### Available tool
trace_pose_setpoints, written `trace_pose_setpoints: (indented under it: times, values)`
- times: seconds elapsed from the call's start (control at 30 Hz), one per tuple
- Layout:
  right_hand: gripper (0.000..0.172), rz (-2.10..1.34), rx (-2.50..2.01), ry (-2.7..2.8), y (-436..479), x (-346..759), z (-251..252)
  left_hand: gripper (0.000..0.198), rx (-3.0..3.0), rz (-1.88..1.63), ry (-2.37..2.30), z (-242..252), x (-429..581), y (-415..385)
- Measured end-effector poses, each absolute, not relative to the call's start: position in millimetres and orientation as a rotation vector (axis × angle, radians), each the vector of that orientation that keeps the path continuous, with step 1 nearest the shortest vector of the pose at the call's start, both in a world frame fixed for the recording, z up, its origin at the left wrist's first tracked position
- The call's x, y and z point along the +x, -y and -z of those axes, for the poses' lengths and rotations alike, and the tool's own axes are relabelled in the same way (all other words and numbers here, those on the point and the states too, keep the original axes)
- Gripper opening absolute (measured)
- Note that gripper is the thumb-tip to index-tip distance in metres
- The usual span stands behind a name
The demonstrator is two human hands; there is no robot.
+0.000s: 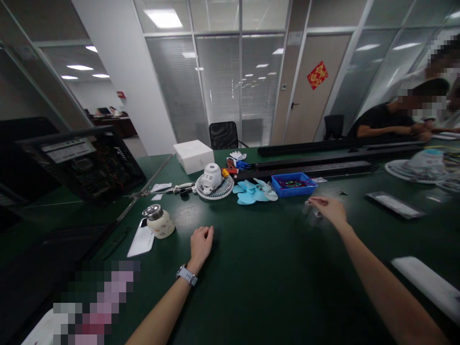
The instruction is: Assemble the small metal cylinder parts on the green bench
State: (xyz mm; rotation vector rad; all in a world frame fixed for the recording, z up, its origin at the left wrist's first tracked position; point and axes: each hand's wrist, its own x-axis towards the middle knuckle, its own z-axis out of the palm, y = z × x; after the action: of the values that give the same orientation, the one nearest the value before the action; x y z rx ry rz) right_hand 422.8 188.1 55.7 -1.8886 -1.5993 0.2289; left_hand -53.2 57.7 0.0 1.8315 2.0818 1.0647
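My right hand (330,209) reaches over the right half of the green table, its fingers pinched at the top of a small clear jar (306,209). A second small clear jar with a silvery top (317,215) stands just beside it, under the hand; both look blurred. My left hand (201,243), with a watch (187,275) on the wrist, rests on the table with curled fingers and no object visible in it. Left of it are a cream jar with a metal lid (161,223) and a white phone (141,239).
Beyond my hands lie a white fan part (212,181), light-blue fan blades (251,191), a blue tray (293,186) and a white box (194,157). A flat clear package (395,205) lies to the right. An open monitor (86,163) stands left. Other people sit at the far right.
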Motion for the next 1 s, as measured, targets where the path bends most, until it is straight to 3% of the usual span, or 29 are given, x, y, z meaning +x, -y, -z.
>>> trace_pose_setpoints:
  times: [0.53, 0.67, 0.8, 1.0]
  values:
    - [0.054, -0.385, -1.701, 1.346, -178, 442, -33, 0.048, 1.868, -1.050, -2.101, 0, -53, -58]
    - [0.051, -0.536, -1.706, 1.596, -150, 441, -24, 0.047, 1.876, -1.025, -2.109, -1, -52, -58]
    - [0.042, -0.363, -1.796, 1.671, -138, 427, -23, 0.046, 1.868, -1.030, -2.113, -1, -51, -57]
    - [0.052, -0.496, -1.432, 1.907, -118, 335, -32, 0.046, 1.869, -1.052, -2.073, -1, -51, -57]
